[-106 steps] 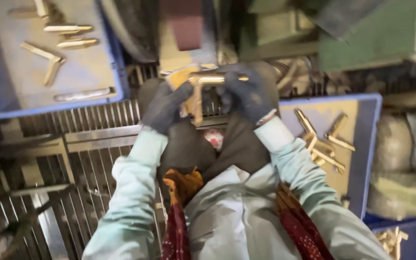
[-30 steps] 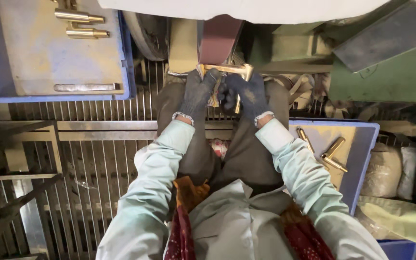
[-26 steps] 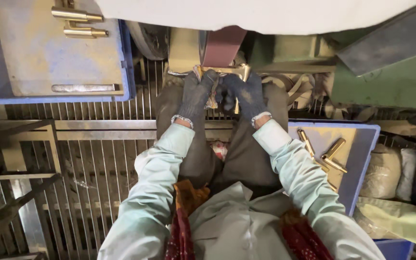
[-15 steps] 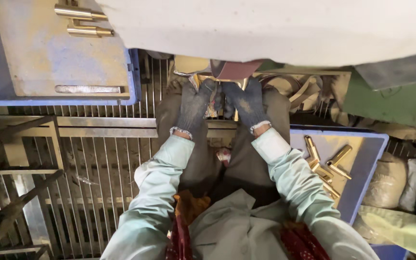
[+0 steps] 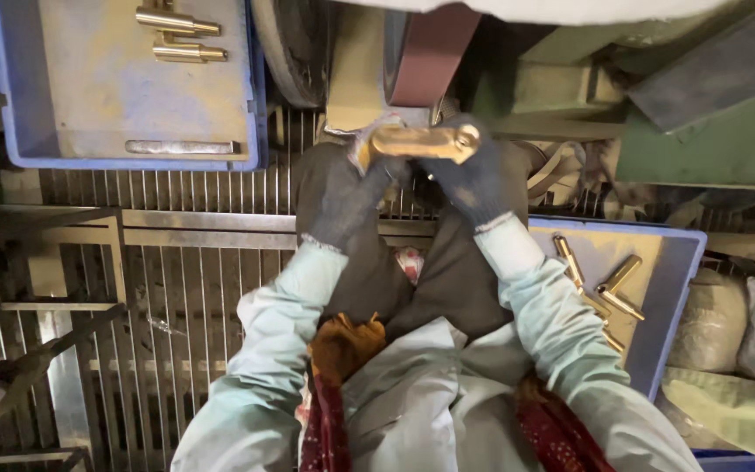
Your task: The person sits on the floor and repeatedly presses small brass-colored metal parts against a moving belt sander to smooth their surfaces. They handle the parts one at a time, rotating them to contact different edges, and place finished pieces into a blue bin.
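Both my hands wear dark gloves and hold one brass fitting (image 5: 419,142) between them. My left hand (image 5: 342,192) grips its left end and my right hand (image 5: 475,179) grips its right end. The fitting lies level, right below the reddish-brown sanding belt (image 5: 430,52) of a machine, close to it or touching it. My pale sleeves reach up from the bottom of the view.
A blue tray (image 5: 89,87) at upper left holds two brass pieces (image 5: 178,35) and a flat metal bar (image 5: 182,147). Another blue tray (image 5: 670,288) at right holds several brass pieces (image 5: 600,288). A metal grate (image 5: 176,288) lies beneath. A green machine body (image 5: 709,131) stands at upper right.
My hands carried the brass fitting up from chest level to the sanding belt. The view shifted over the last second; the fitting now shows clearly under the belt.
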